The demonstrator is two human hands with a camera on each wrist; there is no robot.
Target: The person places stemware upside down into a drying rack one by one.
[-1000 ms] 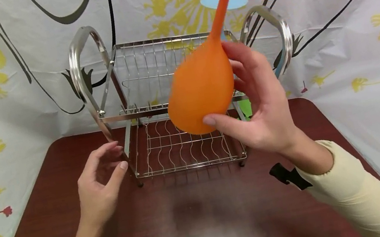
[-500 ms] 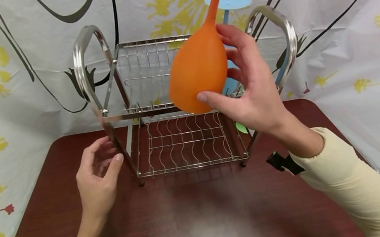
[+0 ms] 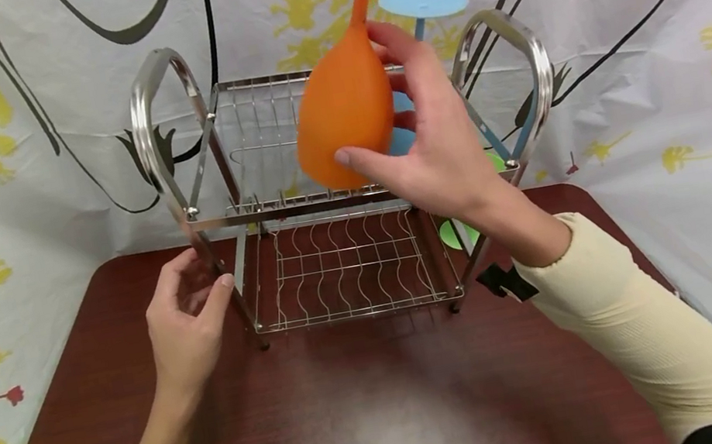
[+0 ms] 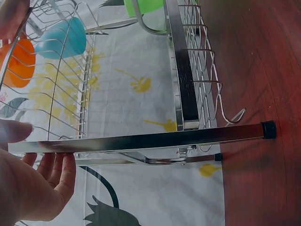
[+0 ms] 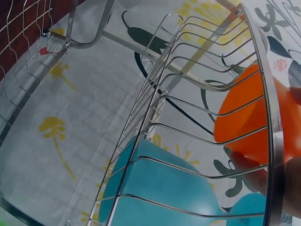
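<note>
An orange wine glass (image 3: 344,110), tilted and foot up, is held by its bowl in my right hand (image 3: 436,130). Thumb and fingers sit on opposite sides of the bowl, over the upper tier of a metal dish rack (image 3: 352,200). Behind it, a blue wine glass (image 3: 423,2) stands upside down on that tier; its bowl is partly covered by the hand. My left hand (image 3: 185,321) holds the rack's left front post. In the left wrist view, the thumb lies on one side of the post (image 4: 141,142) and the fingers on the other.
The rack's lower tier (image 3: 349,266) has wavy wires. Green pieces (image 3: 460,233) show at the rack's right side, their kind unclear. Curved metal handles (image 3: 537,78) rise at both ends. A patterned sheet (image 3: 652,47) hangs behind the dark red table (image 3: 359,410).
My right hand has carried the orange wine glass left and away from me, over the rack's upper tier. My left hand has moved slightly forward to the left post and now holds it.
</note>
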